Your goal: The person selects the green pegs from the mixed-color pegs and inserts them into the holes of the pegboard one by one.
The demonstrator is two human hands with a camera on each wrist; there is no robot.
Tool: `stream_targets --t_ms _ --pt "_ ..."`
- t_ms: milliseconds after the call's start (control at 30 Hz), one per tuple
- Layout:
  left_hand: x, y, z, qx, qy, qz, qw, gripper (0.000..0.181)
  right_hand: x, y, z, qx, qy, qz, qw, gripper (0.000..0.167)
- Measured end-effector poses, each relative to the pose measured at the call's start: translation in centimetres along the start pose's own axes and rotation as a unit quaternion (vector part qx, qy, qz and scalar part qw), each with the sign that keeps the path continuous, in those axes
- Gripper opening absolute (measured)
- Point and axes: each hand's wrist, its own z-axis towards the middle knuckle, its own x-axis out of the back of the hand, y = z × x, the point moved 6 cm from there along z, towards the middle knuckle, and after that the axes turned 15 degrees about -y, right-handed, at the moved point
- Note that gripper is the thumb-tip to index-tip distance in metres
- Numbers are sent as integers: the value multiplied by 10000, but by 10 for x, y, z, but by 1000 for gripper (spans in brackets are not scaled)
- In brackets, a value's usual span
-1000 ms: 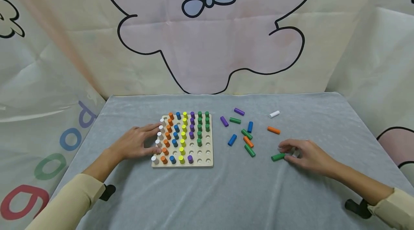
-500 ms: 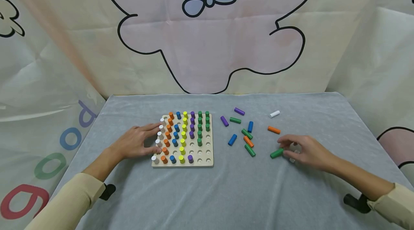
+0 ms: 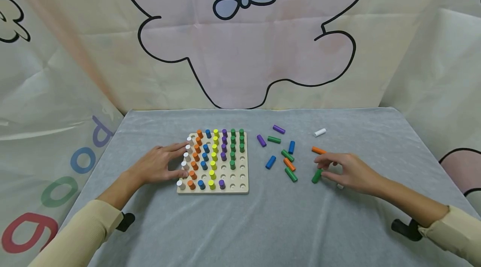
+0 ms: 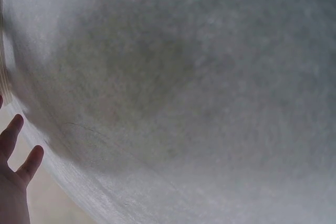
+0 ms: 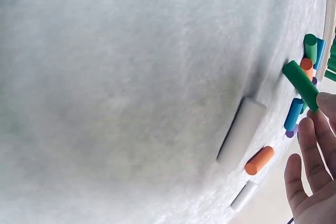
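Observation:
In the head view, my right hand pinches a green peg between thumb and fingertips, lifted and tilted. The right wrist view shows the same green peg at the thumb, the other fingers loosely extended. A white peg lies on the cloth beneath this hand, mostly hidden in the head view. My left hand rests with spread fingers at the left edge of a wooden pegboard. Columns of white, orange, blue, yellow, purple and green pegs stand in the board, with some holes bare toward its near right.
Several loose pegs lie right of the board, including a purple peg, a blue peg and a green peg. An orange peg and another white peg lie farther right. Grey cloth covers the table.
My right hand has moved left and slightly up with the green peg, which has turned steeper. The white peg has come to lie below the hand. My left hand stays on the board.

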Motion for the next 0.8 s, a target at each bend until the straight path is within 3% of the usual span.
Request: stream_targets --t_ms 400,800 --pt "0 0 0 -19 30 -6 10000 85 -6 -6 9 155 -41 260 9995 39" --pt "0 1 0 -15 4 -14 10000 85 -11 -11 20 57 -306 337 9989 37"
